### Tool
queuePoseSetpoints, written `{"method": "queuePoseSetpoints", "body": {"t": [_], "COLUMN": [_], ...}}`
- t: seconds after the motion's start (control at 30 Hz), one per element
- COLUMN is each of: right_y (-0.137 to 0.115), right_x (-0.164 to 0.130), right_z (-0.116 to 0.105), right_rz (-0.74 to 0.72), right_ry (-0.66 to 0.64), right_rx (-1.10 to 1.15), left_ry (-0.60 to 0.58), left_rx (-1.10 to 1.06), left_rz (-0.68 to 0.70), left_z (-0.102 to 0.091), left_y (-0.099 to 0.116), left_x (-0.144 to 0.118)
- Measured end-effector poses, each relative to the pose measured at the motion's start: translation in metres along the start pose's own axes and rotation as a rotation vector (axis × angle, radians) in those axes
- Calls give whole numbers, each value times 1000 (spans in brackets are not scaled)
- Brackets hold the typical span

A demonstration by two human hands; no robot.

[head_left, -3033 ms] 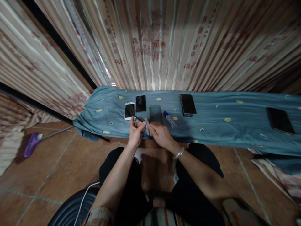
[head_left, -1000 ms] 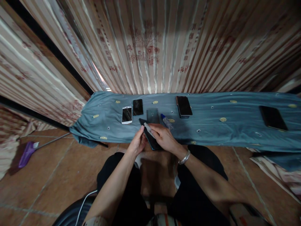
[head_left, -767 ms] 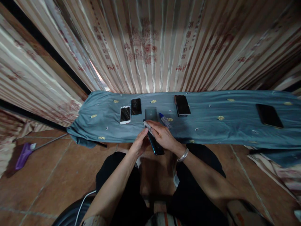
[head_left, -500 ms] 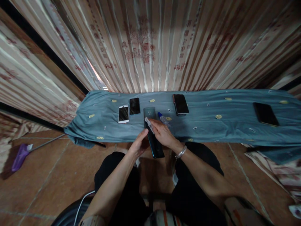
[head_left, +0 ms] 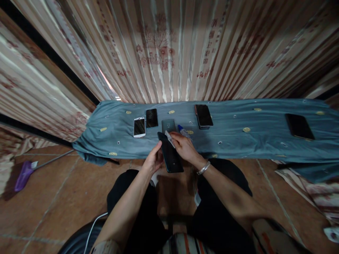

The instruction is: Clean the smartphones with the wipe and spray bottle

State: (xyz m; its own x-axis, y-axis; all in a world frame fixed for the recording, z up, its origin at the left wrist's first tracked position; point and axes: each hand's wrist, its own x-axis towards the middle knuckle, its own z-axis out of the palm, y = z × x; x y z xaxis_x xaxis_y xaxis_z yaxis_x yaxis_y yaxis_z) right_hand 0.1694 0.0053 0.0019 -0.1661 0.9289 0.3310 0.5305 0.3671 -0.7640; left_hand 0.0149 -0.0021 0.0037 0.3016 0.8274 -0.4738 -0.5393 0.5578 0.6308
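My left hand [head_left: 154, 158] grips a dark smartphone [head_left: 172, 158] along its left edge, thumb on the near side and fingers behind. The phone is tilted over the front edge of the bench. Pinched in my right hand [head_left: 184, 146] is a small white tissue [head_left: 169, 138], which rests against the upper part of the phone. Just beyond, another dark phone [head_left: 168, 125] lies flat on the cloth, its lower part hidden by the held one. A clear bottle with a blue cap [head_left: 184, 131] lies beside my right fingers.
A teal patterned cloth [head_left: 230, 144] covers the bench. On it lie a white phone [head_left: 139, 127], a black phone [head_left: 152, 118], a stack of phones [head_left: 203, 115] and a dark phone [head_left: 299, 126] far right. Curtains [head_left: 159, 53] hang behind. A purple broom [head_left: 23, 176] is on the tiled floor.
The held phone has turned, its top swinging left so its dark face shows more, and the phone behind is now distinct. My left hand shifted slightly left; the tissue stays at the phone's upper part.
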Motion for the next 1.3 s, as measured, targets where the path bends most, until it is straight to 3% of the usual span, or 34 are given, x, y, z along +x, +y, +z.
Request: {"method": "queuePoseSetpoints", "body": {"t": [0.27, 0.67, 1.0, 1.3], "right_y": [0, 0, -8, -15], "right_x": [-2, -11, -20, -22], "right_z": [0, -5, -15, -19], "right_rz": [16, -158, -195, -219], "right_ry": [28, -50, -107, -76], "right_rx": [-69, -76, -21, 97], "left_ry": [-16, 3, 4, 47], "left_rx": [1, -46, -15, -26], "left_rz": [26, 120, 165, 223], "left_z": [0, -4, -13, -16], "left_y": [6, 13, 24, 28], "left_x": [1, 6, 9, 14]}}
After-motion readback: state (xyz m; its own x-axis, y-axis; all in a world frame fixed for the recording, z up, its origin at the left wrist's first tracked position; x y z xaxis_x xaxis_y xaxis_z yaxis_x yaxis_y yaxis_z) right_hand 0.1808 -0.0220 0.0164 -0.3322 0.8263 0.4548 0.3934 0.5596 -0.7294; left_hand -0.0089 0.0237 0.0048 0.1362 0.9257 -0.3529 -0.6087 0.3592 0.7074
